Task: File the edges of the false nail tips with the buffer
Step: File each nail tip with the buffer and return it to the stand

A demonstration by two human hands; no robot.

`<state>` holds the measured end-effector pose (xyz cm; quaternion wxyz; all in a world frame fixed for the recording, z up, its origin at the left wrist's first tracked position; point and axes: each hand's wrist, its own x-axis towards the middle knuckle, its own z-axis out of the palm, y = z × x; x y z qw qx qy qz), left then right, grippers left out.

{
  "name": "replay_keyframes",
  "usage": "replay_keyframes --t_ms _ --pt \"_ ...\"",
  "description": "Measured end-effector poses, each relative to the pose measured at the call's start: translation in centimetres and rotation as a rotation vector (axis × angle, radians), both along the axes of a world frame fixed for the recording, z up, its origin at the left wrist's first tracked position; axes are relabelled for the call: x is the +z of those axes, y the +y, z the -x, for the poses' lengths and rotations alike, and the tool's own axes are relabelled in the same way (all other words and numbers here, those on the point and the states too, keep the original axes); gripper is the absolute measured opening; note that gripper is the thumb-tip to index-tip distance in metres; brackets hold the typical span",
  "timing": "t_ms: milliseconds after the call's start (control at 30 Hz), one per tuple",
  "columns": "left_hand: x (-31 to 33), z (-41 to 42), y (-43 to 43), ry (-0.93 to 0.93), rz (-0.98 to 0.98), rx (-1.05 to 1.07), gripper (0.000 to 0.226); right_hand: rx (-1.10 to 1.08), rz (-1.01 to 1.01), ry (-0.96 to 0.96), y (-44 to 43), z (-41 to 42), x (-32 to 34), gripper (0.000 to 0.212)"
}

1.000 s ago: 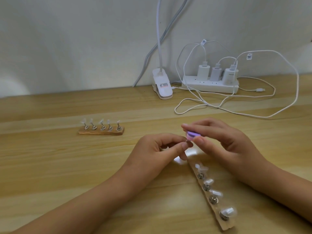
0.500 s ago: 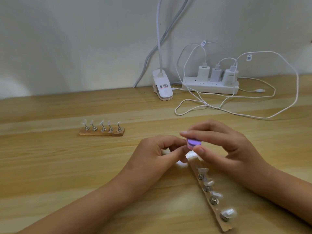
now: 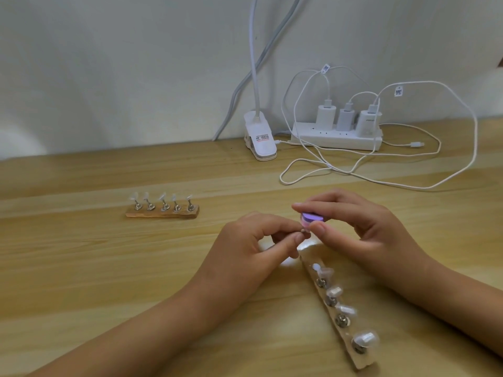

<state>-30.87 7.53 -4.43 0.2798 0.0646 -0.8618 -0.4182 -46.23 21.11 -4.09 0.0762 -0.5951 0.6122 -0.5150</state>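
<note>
- Near right, a rough wooden strip (image 3: pixel 362 361) lies slantwise on the worktop (image 3: pixel 81 268). It carries glossy clear tips (image 3: pixel 334 291) on metal studs.
- Left hand (image 3: pixel 245 248): its grip pinches a small dark piece (image 3: pixel 386 234), too blurred to identify.
- Right hand (image 3: pixel 362 229): its grip pinches the rounded purple buffer (image 3: pixel 394 216) just above that piece.
- Far left, a second strip (image 3: pixel 162 213). Far right, a white power strip (image 3: pixel 334 137) with looping cables (image 3: pixel 475 131).

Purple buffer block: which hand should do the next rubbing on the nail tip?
The right hand, probably. It already pinches the small purple buffer block between thumb and fingers, just above the left hand, which pinches a tiny dark piece, too small to identify, under the block.
</note>
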Motion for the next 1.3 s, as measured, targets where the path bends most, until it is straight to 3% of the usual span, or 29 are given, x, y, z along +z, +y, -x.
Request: replay_keyframes --t_ms 167,233,567,700,867,1000,1100,1233,1300 --pt "0.03 0.06 0.02 0.026 0.1 0.025 0.007 0.02 0.036 0.066 -0.11 -0.02 -0.13 0.031" --pt "-0.02 0.06 -0.01 0.032 0.077 0.025 0.01 0.014 0.045 0.017 -0.09 0.03 -0.06 0.03" --pt "-0.31 0.15 -0.1 0.044 0.004 0.021 0.015 0.033 0.11 0.169 -0.19 -0.12 -0.16 0.032" --pt "-0.45 0.22 -0.3 0.034 -0.095 0.017 0.011 0.05 0.107 0.082 -0.34 -0.05 -0.22 0.039" --pt "-0.31 0.22 -0.3 0.014 -0.129 -0.001 0.011 0.045 0.148 0.049 -0.46 0.12 -0.32 0.034" --pt "-0.24 0.2 -0.24 0.016 -0.11 -0.045 0.011 0.058 0.155 0.118 -0.46 0.15 -0.52 0.029" --pt "-0.23 0.18 -0.25 0.0 -0.133 -0.052 0.011 0.035 0.143 0.038 -0.48 0.23 -0.43 0.029" --pt "-0.27 0.13 -0.17 0.024 -0.119 -0.06 0.015 0.082 0.16 0.129 -0.42 0.05 -0.46 0.028" --pt "-0.17 0.13 -0.11 0.01 -0.134 -0.066 0.013 0.037 0.152 0.066 -0.45 0.17 -0.43 0.03"
